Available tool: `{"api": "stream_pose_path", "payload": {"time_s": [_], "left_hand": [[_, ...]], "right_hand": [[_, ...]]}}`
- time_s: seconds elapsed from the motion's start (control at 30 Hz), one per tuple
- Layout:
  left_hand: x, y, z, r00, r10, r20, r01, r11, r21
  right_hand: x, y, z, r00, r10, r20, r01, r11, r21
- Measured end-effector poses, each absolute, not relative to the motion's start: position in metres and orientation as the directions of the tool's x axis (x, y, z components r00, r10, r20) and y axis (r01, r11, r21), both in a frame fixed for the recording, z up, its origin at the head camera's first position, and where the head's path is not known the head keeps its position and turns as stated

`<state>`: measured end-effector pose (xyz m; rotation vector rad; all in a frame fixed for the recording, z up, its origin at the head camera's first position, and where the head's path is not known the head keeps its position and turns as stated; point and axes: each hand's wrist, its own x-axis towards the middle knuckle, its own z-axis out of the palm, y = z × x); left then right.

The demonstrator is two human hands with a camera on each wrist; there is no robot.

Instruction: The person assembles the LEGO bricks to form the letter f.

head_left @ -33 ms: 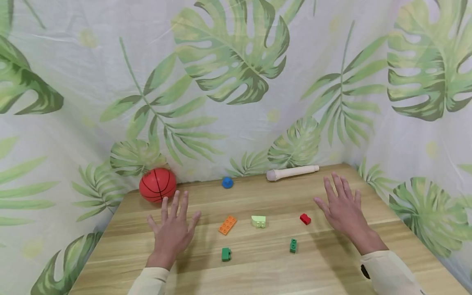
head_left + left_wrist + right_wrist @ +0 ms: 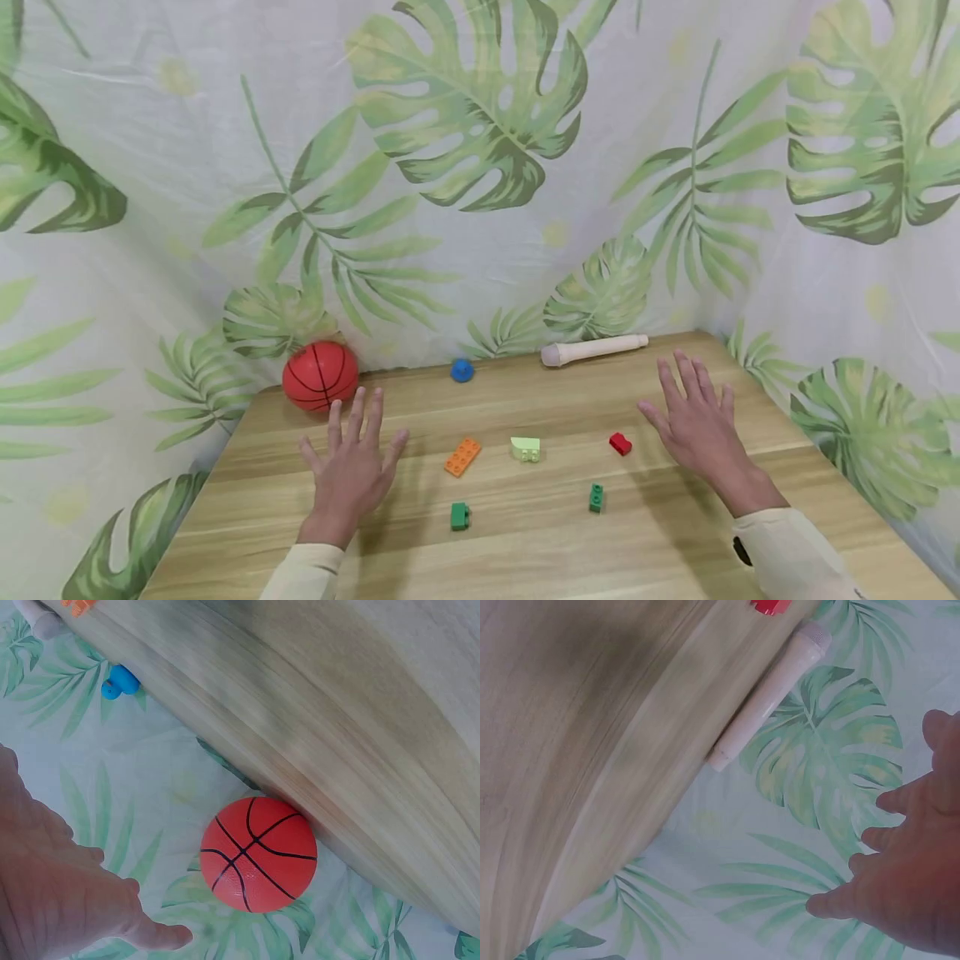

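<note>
My left hand (image 2: 351,475) is held over the left side of the table, fingers spread and holding nothing. Just beyond its fingertips sits a small red basketball (image 2: 321,377). On the right, my right hand (image 2: 701,429) is likewise spread and holds nothing. Nearest to it lies a red toy brick (image 2: 620,444). Between the hands are an orange brick (image 2: 462,457), a light green brick (image 2: 526,449) and two dark green bricks, one (image 2: 460,517) nearer the left hand, the other (image 2: 596,497) nearer the right. The left wrist view shows the basketball (image 2: 259,855) beside the hand.
At the back edge of the wooden table (image 2: 525,554) lie a pale toy microphone (image 2: 600,348) and a small blue piece (image 2: 462,371). A leaf-patterned cloth (image 2: 480,250) hangs right behind the table and along its sides.
</note>
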<state>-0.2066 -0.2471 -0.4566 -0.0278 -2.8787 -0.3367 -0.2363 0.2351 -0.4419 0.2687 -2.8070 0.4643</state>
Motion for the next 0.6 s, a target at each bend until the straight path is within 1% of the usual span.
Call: {"api": "stream_pose_path", "payload": {"time_s": [0.1, 0.23, 0.3, 0.4, 0.43, 0.5, 0.6], "left_hand": [[-0.205, -0.246, -0.455, -0.967, -0.006, 0.255, 0.053, 0.974, 0.221], [-0.203, -0.238, -0.453, -0.952, 0.012, 0.306, 0.088, 0.968, 0.233], [-0.201, -0.231, -0.453, -0.942, 0.04, 0.334, 0.135, 0.954, 0.268], [-0.198, -0.218, -0.454, -0.925, 0.135, 0.356, 0.271, 0.89, 0.367], [-0.197, -0.213, -0.455, -0.922, 0.179, 0.343, 0.317, 0.858, 0.404], [-0.194, -0.205, -0.459, -0.921, 0.279, 0.274, 0.381, 0.795, 0.471], [-0.189, -0.195, -0.465, -0.905, 0.417, 0.083, 0.391, 0.74, 0.547]], "right_hand": [[-0.236, 0.234, -0.44, -0.931, -0.141, 0.336, -0.246, 0.923, -0.295], [-0.235, 0.233, -0.441, -0.896, -0.149, 0.419, -0.299, 0.899, -0.319], [-0.234, 0.234, -0.444, -0.875, -0.154, 0.459, -0.324, 0.891, -0.319], [-0.231, 0.237, -0.449, -0.872, -0.158, 0.462, -0.346, 0.868, -0.357], [-0.23, 0.238, -0.451, -0.882, -0.159, 0.444, -0.344, 0.86, -0.376], [-0.228, 0.242, -0.454, -0.911, -0.162, 0.38, -0.326, 0.845, -0.423], [-0.226, 0.249, -0.46, -0.96, -0.179, 0.214, -0.263, 0.837, -0.48]]}}
